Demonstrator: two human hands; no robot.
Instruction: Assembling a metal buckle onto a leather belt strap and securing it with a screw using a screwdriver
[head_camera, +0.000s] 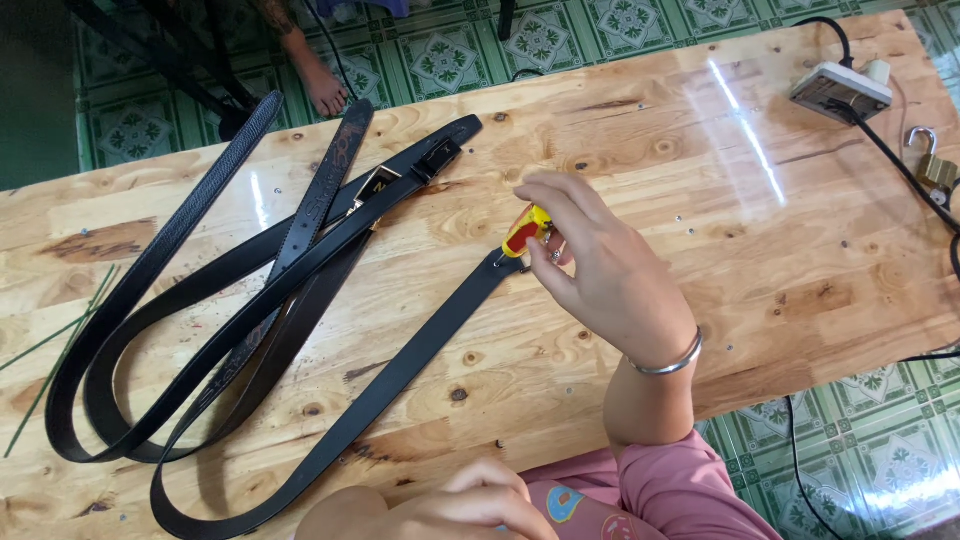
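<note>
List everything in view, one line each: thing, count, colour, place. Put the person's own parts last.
Belts: several, black, looped and overlapping on the left half of the table; exact count unclear.
Belt buckles: two visible, silver and black, near the upper middle.
Small tool: one, yellow and red, at a belt end, mid-table.
Table: one, glossy light wood.
Power strip: one, white, top right, black cable attached.
Padlock: one, brass with silver shackle, right edge.
Thin stems: a few, green, left edge.
Floor tiles: green patterned.
Another person's foot: one, top left, on the floor.
Bracelet: one, silver, right wrist.
Right hand: pinching the tool.
Left hand: bottom edge, grip unclear.
</note>
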